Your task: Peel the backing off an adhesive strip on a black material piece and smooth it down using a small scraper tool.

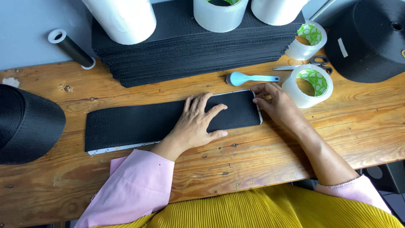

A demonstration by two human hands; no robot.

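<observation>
A long black textured fabric strip (135, 123) lies across the wooden table (261, 152), on top of a thin white backing piece (122, 147) whose edge peeks out along the bottom and right. My left hand (196, 120) rests flat on the strip's right half, fingers spread. At the strip's right end, my right hand (274, 103) pinches the edge with its fingertips.
A tall stack of black strips (190, 50) sits behind, with white rolls (124, 17) and clear tape rolls (219, 14) on it. A blue brush (249, 78), scissors (308, 64), two tape rolls (310, 84), a large black spool (371, 38) and a black cap (25, 124) surround the strip.
</observation>
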